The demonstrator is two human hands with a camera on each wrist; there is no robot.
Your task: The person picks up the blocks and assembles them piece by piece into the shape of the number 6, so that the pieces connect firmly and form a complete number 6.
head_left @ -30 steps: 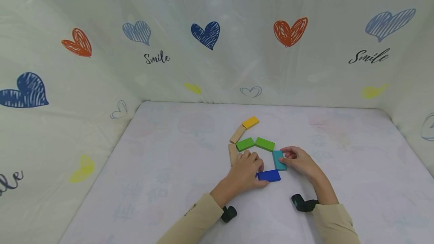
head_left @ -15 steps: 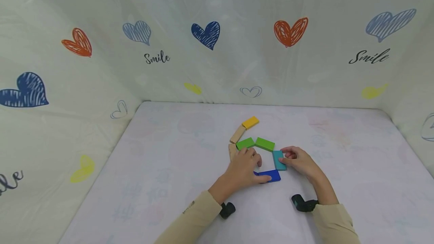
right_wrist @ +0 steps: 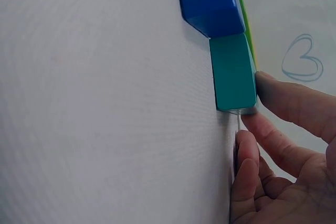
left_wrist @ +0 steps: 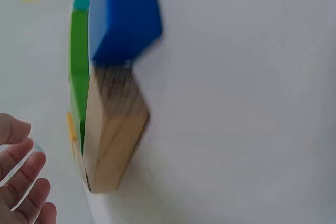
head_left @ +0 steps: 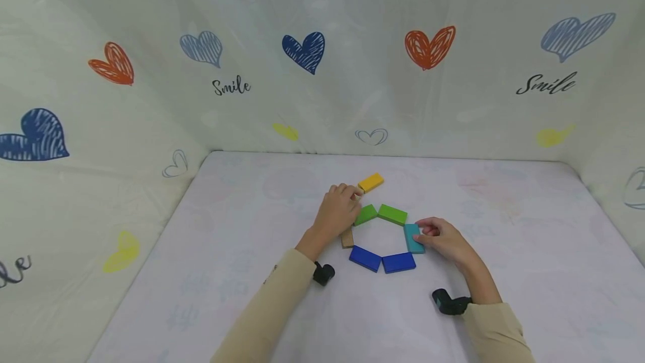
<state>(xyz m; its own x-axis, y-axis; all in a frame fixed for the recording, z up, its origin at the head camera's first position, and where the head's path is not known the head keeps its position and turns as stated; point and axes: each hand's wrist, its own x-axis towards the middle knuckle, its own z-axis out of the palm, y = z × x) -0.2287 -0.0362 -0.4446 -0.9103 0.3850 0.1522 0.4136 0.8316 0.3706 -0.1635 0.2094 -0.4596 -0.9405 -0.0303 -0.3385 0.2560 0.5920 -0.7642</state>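
On the white table, two blue blocks (head_left: 365, 259), a teal block (head_left: 414, 238), two green blocks (head_left: 392, 214) and a plain wooden block (head_left: 347, 238) form a ring lying end to end. My right hand (head_left: 445, 241) holds the teal block, thumb on its top and index finger against its outer side. My left hand (head_left: 336, 210) is over the ring's upper left, hiding part of the near wooden block and most of another wooden block beyond. Its fingers (left_wrist: 31, 182) are loosely bent, apart from the near wooden block in the left wrist view.
A yellow block (head_left: 371, 182) lies just beyond the left fingertips, outside the ring. A dark wrist camera (head_left: 324, 274) sits at the left cuff and another camera (head_left: 448, 302) at the right. A sheet printed with hearts (head_left: 304, 52) hangs behind the table.
My left hand has lifted from beside the blue blocks and moved away from me to the far wooden block, uncovering the left blue block. The right hand stays on the teal block.
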